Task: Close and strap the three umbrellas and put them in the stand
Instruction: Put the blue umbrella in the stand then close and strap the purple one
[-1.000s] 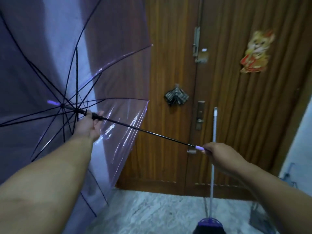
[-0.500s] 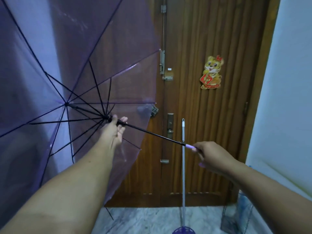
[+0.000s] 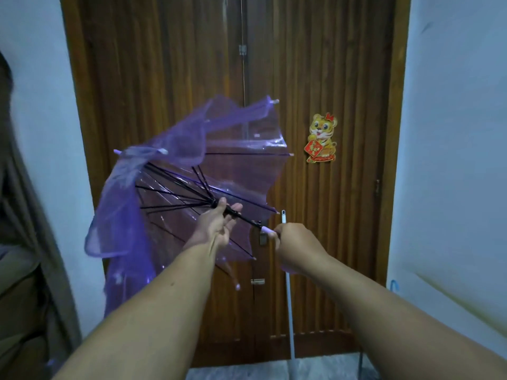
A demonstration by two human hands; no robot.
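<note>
Background: dark brown ribbed wooden double door (image 3: 170, 78) in a wooden frame, pale blue-white walls (image 3: 452, 133) on both sides. A cartoon tiger sticker (image 3: 321, 139) sits on the right door leaf. A thin white pole (image 3: 288, 297) stands upright against the door, its top just beside the right hand. Strip of grey marbled floor (image 3: 315, 371) at the bottom edge.

Task item: translucent purple plastic umbrella (image 3: 170, 187) with black ribs and black shaft, held in the air in front of the door, canopy pointing up and left, away from the person. Canopy is partly collapsed: panels slack and folded, ribs drawn in at an angle, edges blurred.

Left hand (image 3: 216, 226): on the black runner where the ribs meet the shaft, thumb over it, fingers loosely curled beneath.

Right hand (image 3: 295, 246): clamped around the pale lilac handle (image 3: 267, 230) at the shaft's lower end; handle mostly hidden inside the fist.

Both hands sit close together along the shaft, not touching. Both forearms bare.
</note>
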